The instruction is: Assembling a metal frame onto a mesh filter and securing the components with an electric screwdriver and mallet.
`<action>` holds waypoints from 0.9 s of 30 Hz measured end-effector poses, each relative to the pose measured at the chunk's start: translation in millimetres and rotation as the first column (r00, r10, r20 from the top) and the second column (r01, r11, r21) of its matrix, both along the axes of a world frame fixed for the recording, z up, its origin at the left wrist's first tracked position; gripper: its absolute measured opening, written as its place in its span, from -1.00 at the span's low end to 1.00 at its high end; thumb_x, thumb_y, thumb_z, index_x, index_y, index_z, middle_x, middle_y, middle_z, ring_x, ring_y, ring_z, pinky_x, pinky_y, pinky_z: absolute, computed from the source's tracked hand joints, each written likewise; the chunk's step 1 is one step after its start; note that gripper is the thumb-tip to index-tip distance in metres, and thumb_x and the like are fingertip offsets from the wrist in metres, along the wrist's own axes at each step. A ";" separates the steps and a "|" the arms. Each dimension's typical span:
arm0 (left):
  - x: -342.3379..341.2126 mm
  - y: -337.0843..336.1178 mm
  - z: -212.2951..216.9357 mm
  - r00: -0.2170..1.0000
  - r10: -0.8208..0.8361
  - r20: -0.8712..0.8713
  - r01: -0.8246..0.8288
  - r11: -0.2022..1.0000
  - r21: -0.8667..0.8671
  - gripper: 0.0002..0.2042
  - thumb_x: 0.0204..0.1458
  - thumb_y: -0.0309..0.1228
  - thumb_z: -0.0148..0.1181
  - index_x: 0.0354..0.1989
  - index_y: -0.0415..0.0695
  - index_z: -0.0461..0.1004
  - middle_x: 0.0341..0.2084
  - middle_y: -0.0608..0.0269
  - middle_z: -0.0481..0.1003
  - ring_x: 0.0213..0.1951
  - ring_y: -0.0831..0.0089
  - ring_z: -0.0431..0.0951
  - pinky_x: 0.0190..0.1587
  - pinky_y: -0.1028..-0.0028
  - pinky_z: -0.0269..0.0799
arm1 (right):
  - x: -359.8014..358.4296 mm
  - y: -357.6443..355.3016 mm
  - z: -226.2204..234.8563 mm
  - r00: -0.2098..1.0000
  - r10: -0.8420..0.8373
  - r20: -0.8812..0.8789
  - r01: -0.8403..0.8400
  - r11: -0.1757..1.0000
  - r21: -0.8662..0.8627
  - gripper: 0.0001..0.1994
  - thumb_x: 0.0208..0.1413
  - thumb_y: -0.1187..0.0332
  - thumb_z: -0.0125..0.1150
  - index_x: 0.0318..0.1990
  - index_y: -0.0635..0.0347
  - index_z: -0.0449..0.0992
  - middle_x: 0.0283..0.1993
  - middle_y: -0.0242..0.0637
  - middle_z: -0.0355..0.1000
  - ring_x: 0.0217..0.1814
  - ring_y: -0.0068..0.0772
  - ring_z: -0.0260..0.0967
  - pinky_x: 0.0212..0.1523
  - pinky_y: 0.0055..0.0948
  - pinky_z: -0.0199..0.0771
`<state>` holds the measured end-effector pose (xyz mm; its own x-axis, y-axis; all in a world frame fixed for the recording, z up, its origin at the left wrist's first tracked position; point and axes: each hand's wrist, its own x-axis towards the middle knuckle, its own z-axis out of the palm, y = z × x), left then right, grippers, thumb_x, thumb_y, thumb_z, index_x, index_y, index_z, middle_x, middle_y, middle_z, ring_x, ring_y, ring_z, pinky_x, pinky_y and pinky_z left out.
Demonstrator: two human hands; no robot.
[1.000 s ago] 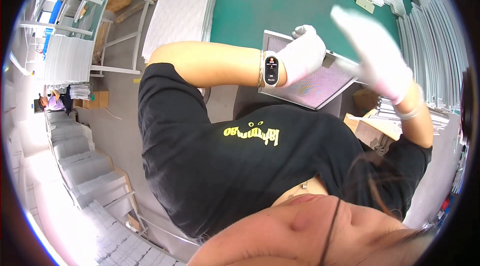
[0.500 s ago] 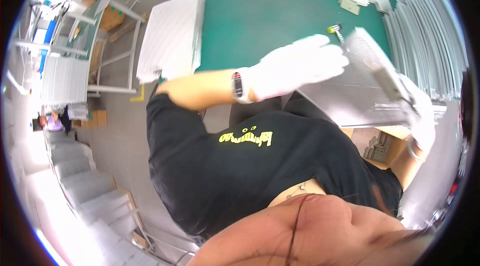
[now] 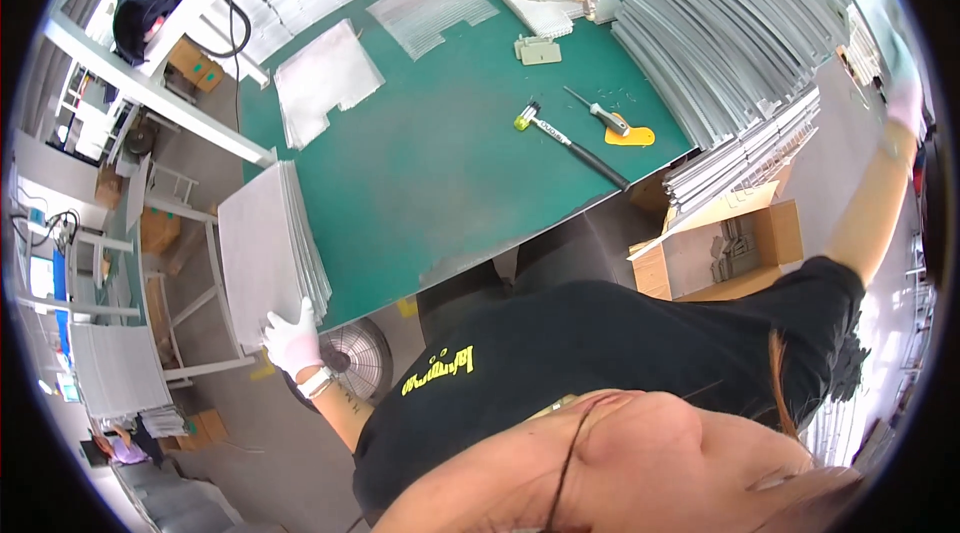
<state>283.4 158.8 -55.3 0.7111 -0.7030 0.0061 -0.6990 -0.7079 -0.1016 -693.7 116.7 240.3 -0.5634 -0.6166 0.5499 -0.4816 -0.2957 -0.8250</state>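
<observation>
My left hand [image 3: 292, 341], in a white glove, is at the near edge of a stack of pale flat panels [image 3: 262, 243] on the table's left end. Its fingers are apart, with the fingertips against the stack's edge. Far out to the right, my right arm stretches to the picture's rim. My right hand [image 3: 905, 98] is smeared there, and its fingers cannot be made out. On the green table [image 3: 420, 173] lie a hammer [image 3: 575, 152] with a yellow-green tip, a screwdriver [image 3: 604, 117] and a yellow flat piece [image 3: 632, 133].
Many thin grey panels [image 3: 720, 23] stand in a row at the right. Below them is an open cardboard box [image 3: 775, 233] with grey parts. Notched sheets [image 3: 325, 83] and a small pale green block [image 3: 540, 51] lie farther back. A floor fan [image 3: 350, 358] stands near my left hand.
My left hand has moved from the middle to the left stack. My right hand has swung far right. The metal panel it held over the table has left that spot, uncovering the hammer.
</observation>
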 end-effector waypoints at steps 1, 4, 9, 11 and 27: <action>6.8 4.4 -0.6 0.998 0.011 -0.054 -0.012 1.000 -0.005 0.01 0.04 0.41 0.09 0.38 -0.32 0.26 0.26 -0.36 0.35 0.31 -0.21 0.36 0.33 0.05 0.30 | 2.8 -29.4 -3.7 0.967 -0.255 0.020 0.253 0.965 0.065 -0.53 0.29 0.05 0.20 0.22 0.14 0.58 0.18 -0.26 0.53 0.15 -0.55 0.40 0.09 -0.54 0.35; 34.1 10.5 7.2 0.978 -0.071 -0.199 0.056 0.995 -0.078 -0.07 0.10 0.34 0.10 0.33 -0.36 0.32 0.23 -0.33 0.42 0.27 -0.15 0.42 0.33 0.15 0.31 | -17.2 -54.3 -3.3 0.752 -0.255 -0.607 0.609 0.622 0.493 -0.28 0.14 -0.24 0.24 0.23 0.22 0.56 0.02 -0.25 0.58 0.00 -0.44 0.45 0.08 -0.40 0.37; 98.9 57.7 71.7 0.906 -0.169 -0.388 -0.037 0.882 -0.470 -0.25 0.25 0.14 0.10 0.30 -0.36 0.37 0.28 -0.21 0.41 0.32 0.04 0.41 0.37 0.26 0.26 | 10.6 -44.5 -10.4 0.604 -0.443 -0.663 0.693 0.702 0.163 -0.27 0.19 -0.26 0.16 0.31 0.13 0.48 0.24 -0.04 0.51 0.27 -0.14 0.45 0.34 -0.31 0.29; 92.0 77.0 115.1 0.814 -0.225 -0.535 -0.281 0.653 -0.703 -0.32 0.30 0.03 0.11 0.37 -0.32 0.31 0.32 -0.13 0.37 0.36 0.10 0.36 0.39 0.26 0.23 | 55.8 -34.5 -28.5 0.611 -0.454 -0.648 0.629 0.776 0.050 -0.36 0.25 -0.15 0.16 0.31 0.11 0.49 0.24 -0.03 0.50 0.25 -0.09 0.46 0.31 -0.34 0.31; -198.8 -24.8 -22.5 0.664 -0.697 -0.271 0.695 0.709 -0.120 -0.26 0.10 0.23 0.15 0.21 -0.20 0.43 -0.09 -0.04 0.57 -0.12 0.04 0.63 -0.09 0.12 0.52 | 562.4 -105.7 -367.3 0.381 0.750 -0.541 -0.439 0.661 0.609 -0.43 0.02 0.14 0.32 0.25 -0.02 0.50 0.40 0.02 0.29 0.47 0.18 0.16 0.47 0.12 0.06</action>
<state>84.5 134.0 -77.8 -0.0148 -0.9946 -0.1023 -0.9842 -0.0035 0.1771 -131.3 11.0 -127.0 0.5037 -0.8273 0.2487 -0.7253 -0.5614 -0.3985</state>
